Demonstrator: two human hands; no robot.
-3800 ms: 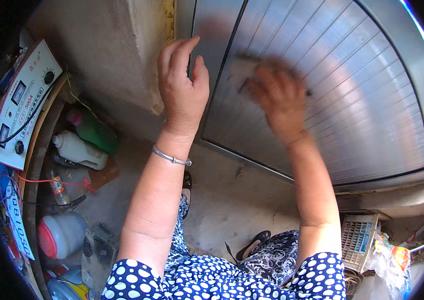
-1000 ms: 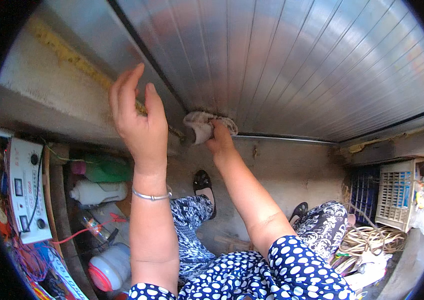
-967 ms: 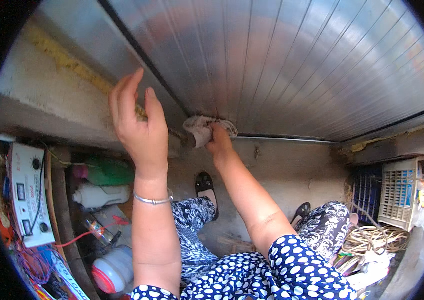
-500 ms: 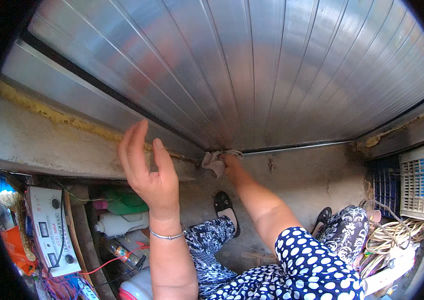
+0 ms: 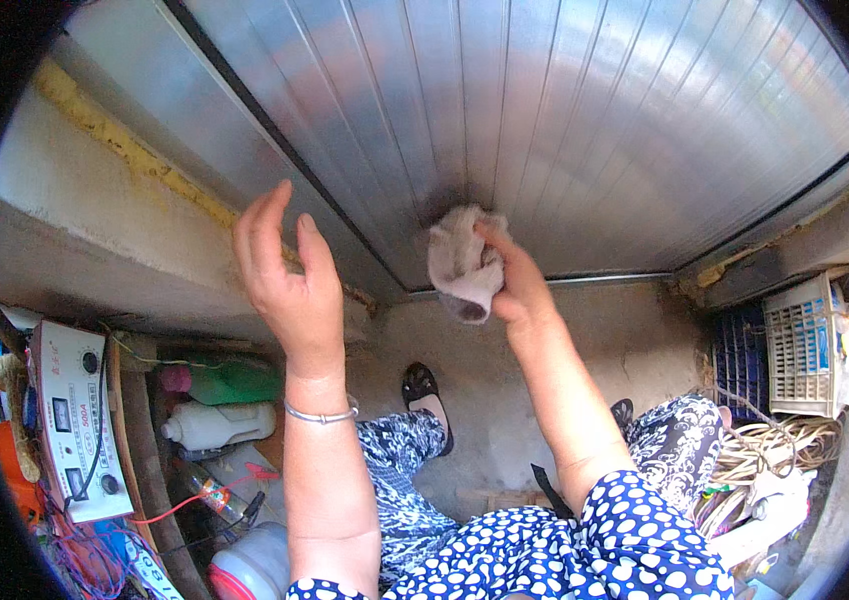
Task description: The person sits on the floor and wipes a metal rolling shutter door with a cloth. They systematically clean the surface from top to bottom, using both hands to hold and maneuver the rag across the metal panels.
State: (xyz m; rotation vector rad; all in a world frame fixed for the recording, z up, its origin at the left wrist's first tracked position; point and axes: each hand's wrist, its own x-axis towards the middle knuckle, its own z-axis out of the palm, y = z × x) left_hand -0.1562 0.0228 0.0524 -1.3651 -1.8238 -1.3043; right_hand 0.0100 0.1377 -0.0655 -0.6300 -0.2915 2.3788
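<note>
My right hand (image 5: 513, 275) grips a crumpled, pale greyish-pink cloth (image 5: 465, 258) and presses it to the lower part of a silvery ribbed metal door panel (image 5: 585, 130). Some of the cloth hangs loose below the fingers. Raised at the left, my left hand (image 5: 290, 275) has its fingers apart and holds nothing. It is in front of the concrete wall beside the door's dark edge strip (image 5: 295, 160). A silver bangle (image 5: 322, 414) circles the left wrist.
At the lower left are a white box with dials (image 5: 77, 420), a white plastic jug (image 5: 220, 425), a green bottle (image 5: 235, 382) and a red wire (image 5: 175, 512). To the right stand a cream plastic crate (image 5: 801, 350) and a coil of pale cable (image 5: 780, 450).
My right hand has moved the cloth from the door's bottom corner up onto the panel. The left hand stays raised and open. The whole view has shifted slightly.
</note>
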